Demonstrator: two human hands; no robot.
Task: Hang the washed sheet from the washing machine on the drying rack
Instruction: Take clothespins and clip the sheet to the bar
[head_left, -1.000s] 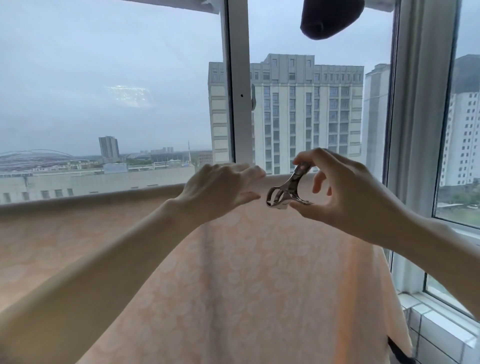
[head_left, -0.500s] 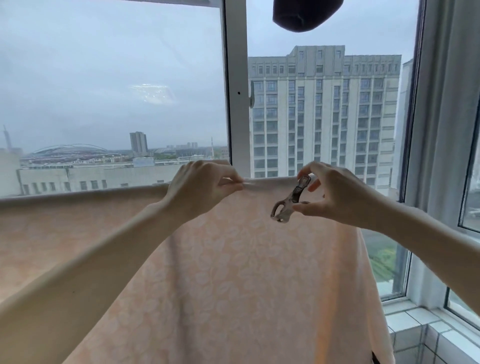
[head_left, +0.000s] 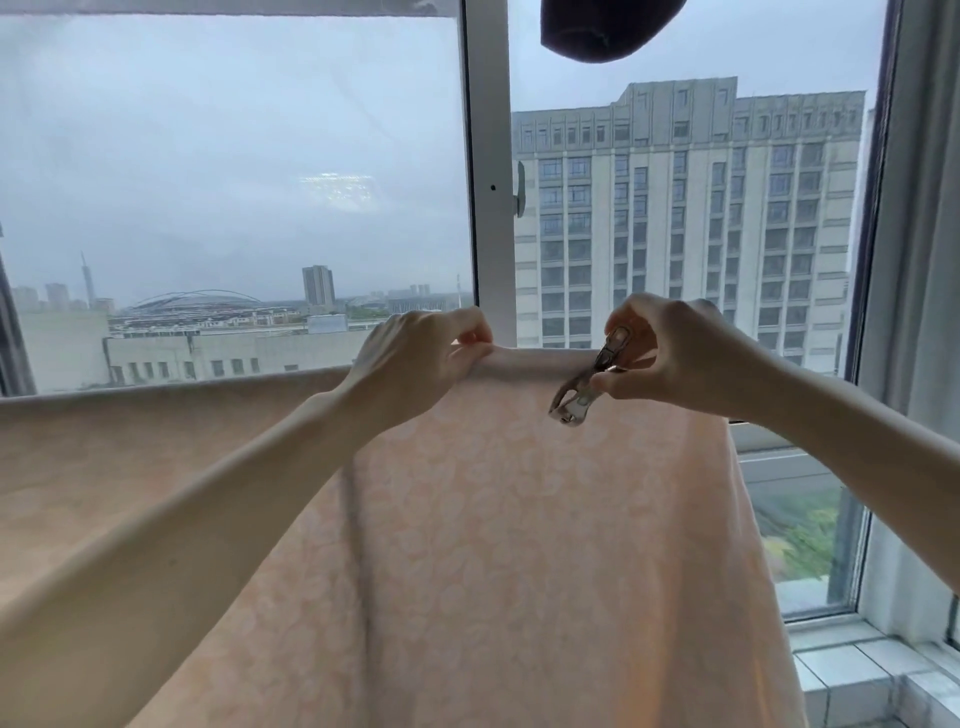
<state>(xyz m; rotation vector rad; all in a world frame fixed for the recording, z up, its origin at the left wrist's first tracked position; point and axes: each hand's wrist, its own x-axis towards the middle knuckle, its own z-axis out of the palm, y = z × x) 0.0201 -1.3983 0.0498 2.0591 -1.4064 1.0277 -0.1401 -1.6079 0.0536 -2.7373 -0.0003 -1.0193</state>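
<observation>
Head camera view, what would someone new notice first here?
Probably the peach patterned sheet, draped over a rail and filling the lower half of the view. At its top edge the left hand pinches the fold, while the right hand holds a metal clip just in front of the fabric. Behind them, a window shows a tall grey building.

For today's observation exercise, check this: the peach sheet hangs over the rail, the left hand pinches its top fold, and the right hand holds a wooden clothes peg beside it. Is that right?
Not quite. The clip in the right hand is shiny metal, not wood, as the head view shows. The rest holds: the peach sheet hangs over the rail and the left hand pinches its top fold.
</observation>
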